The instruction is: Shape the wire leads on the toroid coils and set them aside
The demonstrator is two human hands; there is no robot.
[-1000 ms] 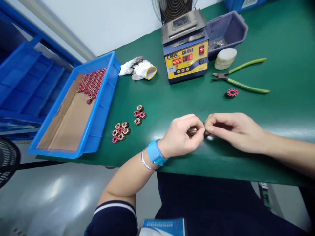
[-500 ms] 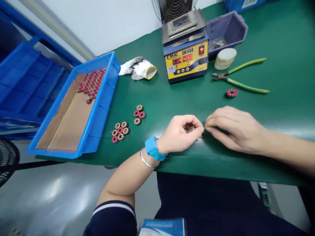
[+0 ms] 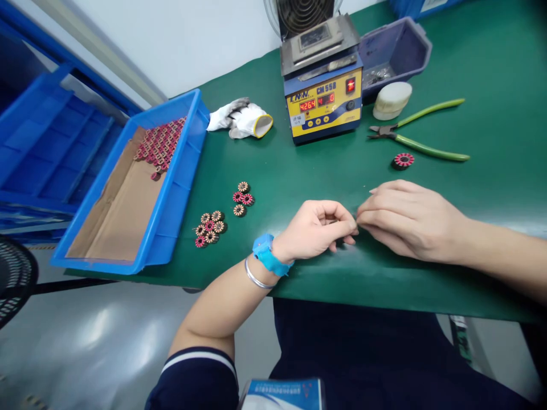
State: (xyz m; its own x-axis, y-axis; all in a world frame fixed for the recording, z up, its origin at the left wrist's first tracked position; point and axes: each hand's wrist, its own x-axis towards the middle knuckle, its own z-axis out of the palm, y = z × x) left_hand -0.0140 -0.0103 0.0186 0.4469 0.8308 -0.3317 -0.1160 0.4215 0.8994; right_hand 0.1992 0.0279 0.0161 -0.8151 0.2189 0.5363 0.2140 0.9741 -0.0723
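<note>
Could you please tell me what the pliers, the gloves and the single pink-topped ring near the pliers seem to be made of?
Pliers: dark, dull head, likely steel; smooth green handles, probably plastic-coated.
Gloves: matte white with soft folds, so likely knit fabric; the grey areas may be coating or dirt.
Ring: pinkish-red segments suggest coated wire windings; the core's material cannot be told.

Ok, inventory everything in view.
Table: one, green, centre
Tray: one, blue, left
Tray cores: many, red and copper, far end
Loose cores: about eleven, red and copper, beside tray
Gloves: apparently two, whitish, near tray
CM 558 unit: one, yellow, back
Bin: one, purple, beside unit
Oval block: one, whitish, near bin
Cutters: one, green, right
Lone core: one, red, near cutters
Fans: two, dark, back and left
Crates: some, blue, far left
Badge: one, blue, bottom
Watch: one, blue, left wrist
Left hand, right hand: one each, bare, centre
</note>
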